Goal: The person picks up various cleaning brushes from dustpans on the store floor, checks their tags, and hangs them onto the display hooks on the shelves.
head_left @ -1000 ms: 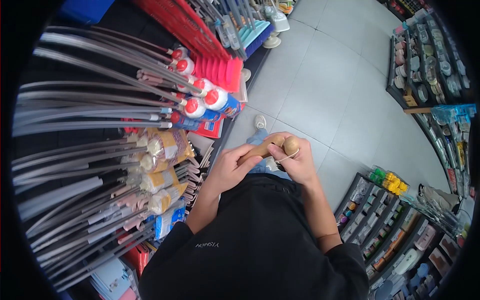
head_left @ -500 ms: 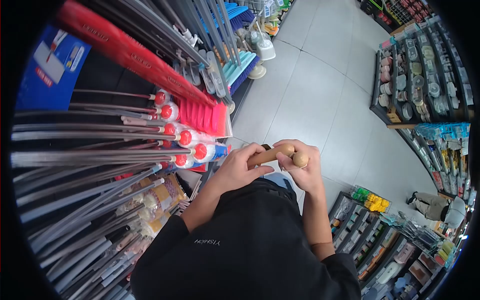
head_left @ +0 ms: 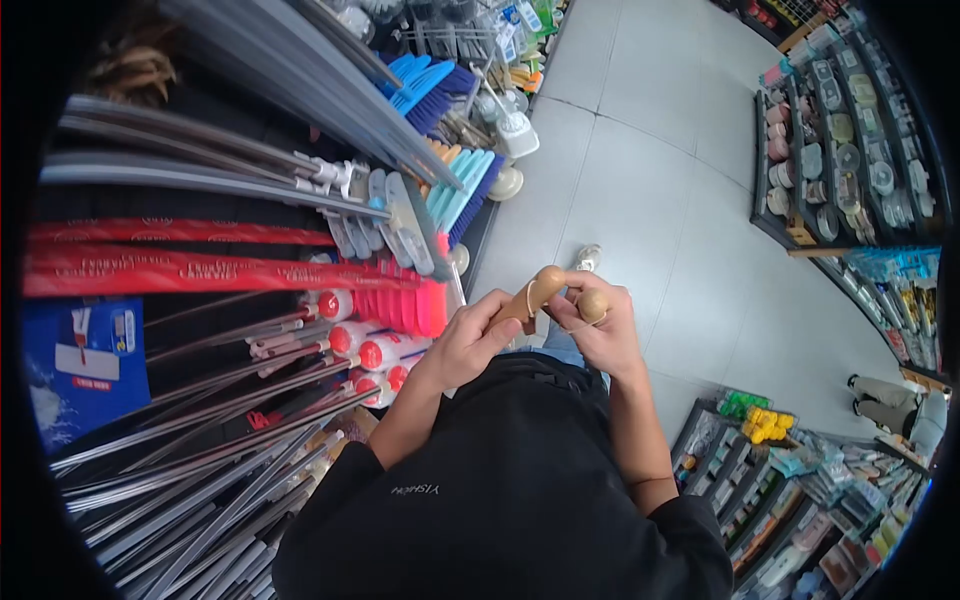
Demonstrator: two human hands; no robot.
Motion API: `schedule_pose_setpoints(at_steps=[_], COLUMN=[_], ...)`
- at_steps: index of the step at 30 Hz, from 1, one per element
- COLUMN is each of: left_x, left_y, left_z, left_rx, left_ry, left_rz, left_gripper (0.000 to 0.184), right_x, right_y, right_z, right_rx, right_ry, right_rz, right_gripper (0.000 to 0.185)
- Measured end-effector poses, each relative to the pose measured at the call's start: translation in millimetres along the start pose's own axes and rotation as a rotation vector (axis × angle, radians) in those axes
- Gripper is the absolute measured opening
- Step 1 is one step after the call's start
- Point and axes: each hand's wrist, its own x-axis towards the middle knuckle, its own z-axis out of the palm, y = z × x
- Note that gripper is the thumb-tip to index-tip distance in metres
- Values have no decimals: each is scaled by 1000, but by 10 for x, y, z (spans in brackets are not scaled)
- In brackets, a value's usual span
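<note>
In front of my waist, my left hand point(head_left: 478, 340) is closed round a light brown wooden handle point(head_left: 530, 300) that slants up to the right, its rounded end bare. My right hand point(head_left: 608, 335) grips a second wooden handle point(head_left: 592, 304), whose knobbed end points up toward the camera. A thin pale cord loops near the tops of both handles, which lie side by side and a little apart. What joins the lower parts, if anything, is hidden by the hands.
Long mop and broom poles point(head_left: 190, 450) stick out on the left, beside a pink dustpan point(head_left: 405, 308) and blue brushes point(head_left: 470, 200). Shelves of containers point(head_left: 850, 140) line the right. A person point(head_left: 895, 405) stands at the lower right. Yellow items point(head_left: 767, 425) top a low shelf.
The view has moved along the aisle, so the shelf goods have shifted down. The left handle now tilts more upright, its end beside the right one. One shoe shows ahead.
</note>
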Motion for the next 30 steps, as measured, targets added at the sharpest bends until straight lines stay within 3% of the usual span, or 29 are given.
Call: schedule_pose_setpoints(at_steps=[4,10,13,17,21,30], left_x=[716,1909,2519,3050,3497,4788], left_y=[71,458,669,793,810,880], left_z=[90,228,350,439,420,256], left_rx=[-63,-19,99,115,110,-20], left_ry=[60,113,208,267,197,127], left_rz=[91,4,15,26,25,-8], left_gripper=[36,40,34,33,32,27], right_x=[642,1688,2121,2606,2930,3732], right_y=[83,62,-39,126,198,382], right_z=[-516,-1427,-1936,-2403,-2708,-3087], right_rx=[-15,-17,12,15,151,-92], right_ry=[-153,-181,-189,-31,37,-110], right_rz=[-32,-143,-37,57,111,213], right_gripper=[17,17,17,17,17,19])
